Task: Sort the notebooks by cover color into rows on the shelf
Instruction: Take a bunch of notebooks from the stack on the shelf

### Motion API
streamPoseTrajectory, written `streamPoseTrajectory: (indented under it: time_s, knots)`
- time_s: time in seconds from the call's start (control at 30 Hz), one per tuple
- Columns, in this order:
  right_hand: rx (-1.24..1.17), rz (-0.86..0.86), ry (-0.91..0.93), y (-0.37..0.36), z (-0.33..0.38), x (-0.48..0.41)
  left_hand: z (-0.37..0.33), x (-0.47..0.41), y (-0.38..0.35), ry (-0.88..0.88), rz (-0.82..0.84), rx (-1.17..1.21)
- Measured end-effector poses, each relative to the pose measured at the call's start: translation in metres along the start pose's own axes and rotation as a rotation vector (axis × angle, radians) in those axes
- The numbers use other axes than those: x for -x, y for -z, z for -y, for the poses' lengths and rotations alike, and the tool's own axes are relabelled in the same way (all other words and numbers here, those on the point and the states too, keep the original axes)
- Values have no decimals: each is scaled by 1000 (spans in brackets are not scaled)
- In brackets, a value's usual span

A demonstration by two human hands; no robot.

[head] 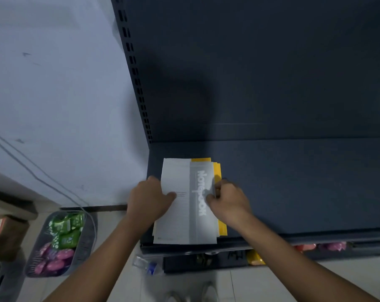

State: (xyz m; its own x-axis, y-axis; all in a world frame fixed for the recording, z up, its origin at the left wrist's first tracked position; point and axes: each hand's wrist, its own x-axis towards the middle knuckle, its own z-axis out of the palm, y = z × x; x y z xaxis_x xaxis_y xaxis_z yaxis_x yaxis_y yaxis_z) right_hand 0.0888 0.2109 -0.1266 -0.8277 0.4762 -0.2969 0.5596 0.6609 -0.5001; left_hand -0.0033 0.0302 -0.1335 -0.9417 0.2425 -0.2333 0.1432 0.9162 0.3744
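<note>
Down on the floor tiles lies a plastic bottle (145, 265), and off to the left a basket (87, 234) of green and pink packets. Above them, both arms reach to the front left corner of the dark shelf (293, 192), where a stack of notebooks (185, 225) lies flat. The left hand (149, 197) grips its left edge, thumb on the grey notebook (180, 177) on top. The right hand (228, 199) pinches the right edge, where yellow notebooks (222, 227) peek out beneath
</note>
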Motion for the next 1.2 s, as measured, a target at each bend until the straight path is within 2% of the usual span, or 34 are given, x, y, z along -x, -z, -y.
streamPoseTrajectory:
  time_s: [0.27,0.47,0.67,0.73,0.87,0.93,1.1,1.2]
  knots:
    - [-65,33,42,-4,6,-5,8,1,5,29,40,54]
    - [-168,68,31,-2,14,-8,5,5,9,42,23,-25]
    - [-163,129,28,-2,15,-3,-4,4,16,78,20,113]
    - [-186,141,9,-1,14,-1,-11,8,17,59,-19,154]
    - [-352,200,-44,1,12,1,-23,20,14,-86,-139,81]
    - [-389,205,-58,3,10,2,-25,21,17,-130,-126,149]
    - [-534,124,-76,20,4,4,-29,14,24,-105,-9,510]
    - [-549,61,-43,36,-7,6,-42,11,13,-133,58,529]
